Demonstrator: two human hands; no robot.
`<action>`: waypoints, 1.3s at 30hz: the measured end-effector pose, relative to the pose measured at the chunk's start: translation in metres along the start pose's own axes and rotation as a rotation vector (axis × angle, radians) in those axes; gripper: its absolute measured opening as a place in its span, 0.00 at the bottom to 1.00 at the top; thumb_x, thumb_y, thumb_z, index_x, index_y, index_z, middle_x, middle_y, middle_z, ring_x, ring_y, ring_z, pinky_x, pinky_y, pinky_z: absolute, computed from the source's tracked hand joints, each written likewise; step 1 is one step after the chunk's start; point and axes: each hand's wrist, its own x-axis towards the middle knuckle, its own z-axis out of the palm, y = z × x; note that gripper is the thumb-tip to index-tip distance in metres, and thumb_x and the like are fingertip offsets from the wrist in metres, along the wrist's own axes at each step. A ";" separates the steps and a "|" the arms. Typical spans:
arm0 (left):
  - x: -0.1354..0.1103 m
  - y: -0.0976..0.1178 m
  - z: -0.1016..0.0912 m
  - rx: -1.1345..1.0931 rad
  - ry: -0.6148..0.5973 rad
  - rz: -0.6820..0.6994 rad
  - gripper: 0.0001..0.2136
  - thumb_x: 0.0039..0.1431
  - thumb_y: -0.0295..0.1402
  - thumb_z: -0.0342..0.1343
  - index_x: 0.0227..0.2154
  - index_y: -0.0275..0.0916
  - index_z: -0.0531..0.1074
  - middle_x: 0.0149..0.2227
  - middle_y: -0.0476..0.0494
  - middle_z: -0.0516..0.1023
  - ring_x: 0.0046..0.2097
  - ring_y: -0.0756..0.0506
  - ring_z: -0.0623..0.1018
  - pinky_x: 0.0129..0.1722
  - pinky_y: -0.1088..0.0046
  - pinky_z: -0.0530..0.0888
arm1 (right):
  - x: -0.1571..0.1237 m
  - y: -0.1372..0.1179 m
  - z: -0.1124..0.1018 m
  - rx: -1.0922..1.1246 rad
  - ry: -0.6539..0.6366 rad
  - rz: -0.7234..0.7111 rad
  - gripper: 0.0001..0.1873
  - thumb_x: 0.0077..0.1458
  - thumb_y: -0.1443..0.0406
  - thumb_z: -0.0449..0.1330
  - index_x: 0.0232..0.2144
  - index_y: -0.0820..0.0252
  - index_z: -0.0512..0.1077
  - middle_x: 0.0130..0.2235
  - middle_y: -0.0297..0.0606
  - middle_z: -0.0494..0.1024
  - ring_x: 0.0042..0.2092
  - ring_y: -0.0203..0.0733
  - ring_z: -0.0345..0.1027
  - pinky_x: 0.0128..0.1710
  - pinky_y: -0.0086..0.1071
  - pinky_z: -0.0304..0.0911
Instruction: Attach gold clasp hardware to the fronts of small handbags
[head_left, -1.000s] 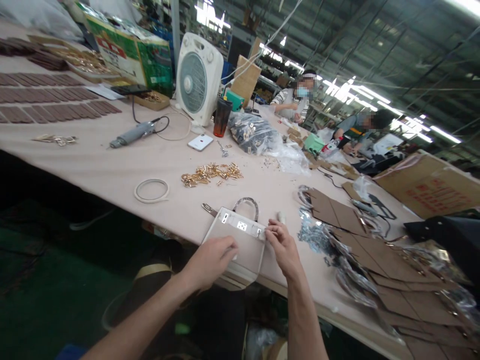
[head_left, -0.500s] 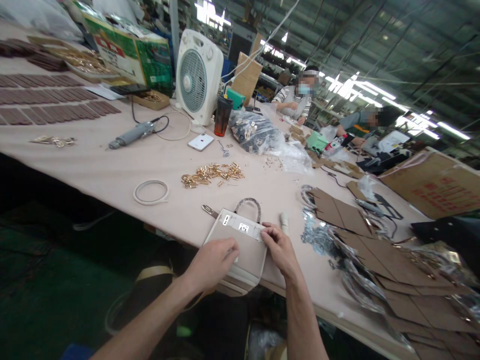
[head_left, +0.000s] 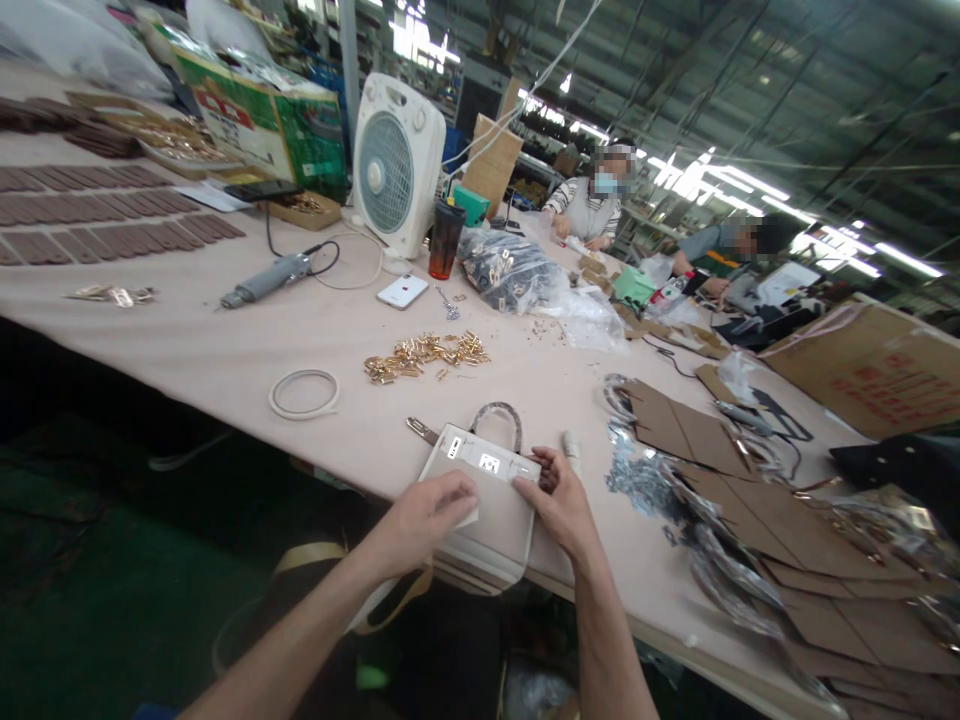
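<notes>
A small beige handbag [head_left: 491,520] lies flat at the near edge of the long table [head_left: 225,340], its curved handle pointing away from me. My left hand [head_left: 427,515] presses on the bag's front flap with fingers curled, holding it down. My right hand [head_left: 559,500] pinches the bag's top right corner near the metal hardware strip [head_left: 487,462]. A metal strap end [head_left: 421,430] sticks out at the bag's upper left.
A heap of gold metal fittings [head_left: 424,353] and a white ring [head_left: 304,392] lie beyond the bag. Brown card pieces and plastic-wrapped hardware [head_left: 712,470] crowd the right. Farther off stand a fan [head_left: 394,165], a cup [head_left: 444,238], a phone [head_left: 403,291], a power tool [head_left: 266,280]. Two other people sit at the far end.
My right hand has slid a little left along the bag's top edge. The bag and my left hand have barely shifted; the view has tipped slightly.
</notes>
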 end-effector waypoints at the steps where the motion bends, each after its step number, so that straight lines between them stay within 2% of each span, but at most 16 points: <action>1: 0.000 -0.002 0.000 -0.029 -0.001 -0.005 0.12 0.67 0.42 0.53 0.38 0.38 0.75 0.35 0.50 0.78 0.39 0.47 0.75 0.42 0.73 0.71 | 0.002 0.000 0.000 0.012 0.010 0.012 0.29 0.51 0.53 0.71 0.51 0.60 0.73 0.47 0.46 0.82 0.43 0.47 0.78 0.44 0.41 0.73; 6: 0.001 -0.009 0.003 -0.093 -0.014 -0.018 0.13 0.65 0.41 0.58 0.40 0.36 0.79 0.37 0.45 0.82 0.40 0.45 0.79 0.45 0.71 0.73 | 0.006 -0.001 0.006 0.005 0.090 0.017 0.24 0.50 0.50 0.71 0.41 0.61 0.77 0.39 0.44 0.83 0.37 0.47 0.76 0.40 0.39 0.71; 9: 0.001 -0.011 0.005 -0.066 -0.005 0.008 0.14 0.64 0.39 0.59 0.45 0.36 0.81 0.44 0.42 0.83 0.47 0.43 0.80 0.52 0.69 0.73 | 0.002 0.000 0.012 -0.066 0.199 -0.005 0.21 0.54 0.49 0.68 0.38 0.60 0.78 0.37 0.42 0.83 0.37 0.46 0.75 0.40 0.39 0.70; 11: 0.000 -0.010 0.005 -0.023 0.012 0.029 0.19 0.63 0.37 0.59 0.55 0.37 0.78 0.50 0.42 0.82 0.51 0.42 0.79 0.55 0.67 0.72 | -0.001 -0.001 0.014 -0.099 0.235 -0.015 0.20 0.57 0.49 0.66 0.38 0.60 0.79 0.37 0.42 0.83 0.37 0.46 0.74 0.41 0.40 0.69; 13: 0.000 -0.010 0.004 0.040 0.028 0.029 0.26 0.63 0.36 0.58 0.64 0.38 0.70 0.51 0.41 0.82 0.50 0.42 0.79 0.56 0.66 0.73 | -0.006 -0.004 0.014 -0.111 0.259 -0.049 0.20 0.59 0.50 0.65 0.42 0.60 0.79 0.40 0.43 0.83 0.38 0.46 0.74 0.42 0.40 0.70; 17: -0.002 -0.006 0.000 0.135 0.001 0.012 0.31 0.62 0.33 0.55 0.69 0.39 0.64 0.49 0.42 0.82 0.49 0.41 0.79 0.53 0.65 0.74 | -0.026 -0.023 0.011 -0.199 0.352 -0.260 0.17 0.62 0.54 0.64 0.47 0.58 0.77 0.47 0.44 0.81 0.42 0.46 0.74 0.48 0.42 0.70; 18: -0.003 -0.005 -0.001 0.140 -0.011 0.014 0.31 0.61 0.32 0.54 0.69 0.39 0.63 0.49 0.42 0.82 0.49 0.41 0.79 0.53 0.65 0.74 | -0.032 -0.030 0.011 -0.210 0.314 -0.305 0.15 0.63 0.55 0.63 0.47 0.57 0.77 0.47 0.44 0.80 0.43 0.46 0.74 0.48 0.42 0.70; 20: -0.005 -0.004 -0.003 0.147 -0.033 0.029 0.32 0.60 0.30 0.53 0.69 0.40 0.63 0.50 0.43 0.82 0.51 0.41 0.79 0.54 0.65 0.74 | -0.044 -0.043 0.015 -0.206 0.117 -0.357 0.12 0.65 0.58 0.63 0.48 0.54 0.77 0.47 0.42 0.81 0.44 0.46 0.75 0.47 0.41 0.71; 22: -0.005 -0.004 -0.004 0.154 -0.047 0.060 0.32 0.60 0.29 0.52 0.69 0.41 0.63 0.53 0.43 0.82 0.53 0.41 0.79 0.57 0.64 0.73 | -0.052 -0.054 0.023 -0.219 -0.107 -0.404 0.14 0.65 0.60 0.62 0.52 0.51 0.76 0.49 0.41 0.81 0.47 0.47 0.76 0.48 0.41 0.72; 24: -0.005 -0.006 -0.004 0.161 -0.048 0.093 0.31 0.60 0.29 0.51 0.69 0.40 0.64 0.60 0.42 0.78 0.59 0.40 0.77 0.62 0.62 0.71 | -0.055 -0.059 0.032 -0.260 -0.236 -0.460 0.16 0.66 0.62 0.62 0.55 0.48 0.75 0.52 0.41 0.80 0.52 0.48 0.75 0.54 0.44 0.72; 26: -0.004 -0.008 -0.004 0.163 -0.049 0.105 0.32 0.60 0.29 0.51 0.69 0.39 0.63 0.67 0.40 0.71 0.65 0.40 0.72 0.67 0.60 0.66 | -0.054 -0.059 0.040 -0.293 -0.268 -0.495 0.17 0.67 0.63 0.61 0.57 0.47 0.76 0.54 0.41 0.80 0.56 0.49 0.74 0.58 0.47 0.71; 28: -0.003 -0.010 -0.005 0.165 -0.056 0.101 0.33 0.59 0.28 0.52 0.69 0.38 0.63 0.69 0.39 0.68 0.68 0.40 0.69 0.70 0.59 0.62 | -0.052 -0.056 0.046 -0.319 -0.256 -0.505 0.17 0.67 0.63 0.60 0.56 0.47 0.77 0.52 0.42 0.81 0.55 0.49 0.75 0.57 0.47 0.71; 34: -0.003 -0.008 -0.007 0.160 -0.060 0.067 0.33 0.57 0.27 0.51 0.68 0.36 0.64 0.68 0.38 0.69 0.68 0.39 0.69 0.71 0.58 0.63 | -0.055 -0.048 0.053 -0.416 -0.192 -0.497 0.14 0.69 0.61 0.59 0.53 0.47 0.79 0.43 0.41 0.82 0.45 0.46 0.77 0.47 0.40 0.73; 39: -0.005 -0.005 -0.006 0.135 -0.061 0.086 0.30 0.58 0.26 0.52 0.66 0.37 0.67 0.66 0.38 0.72 0.66 0.39 0.71 0.69 0.60 0.65 | -0.057 -0.054 0.051 -0.395 -0.212 -0.467 0.13 0.69 0.61 0.58 0.52 0.45 0.79 0.42 0.40 0.80 0.44 0.46 0.76 0.47 0.40 0.72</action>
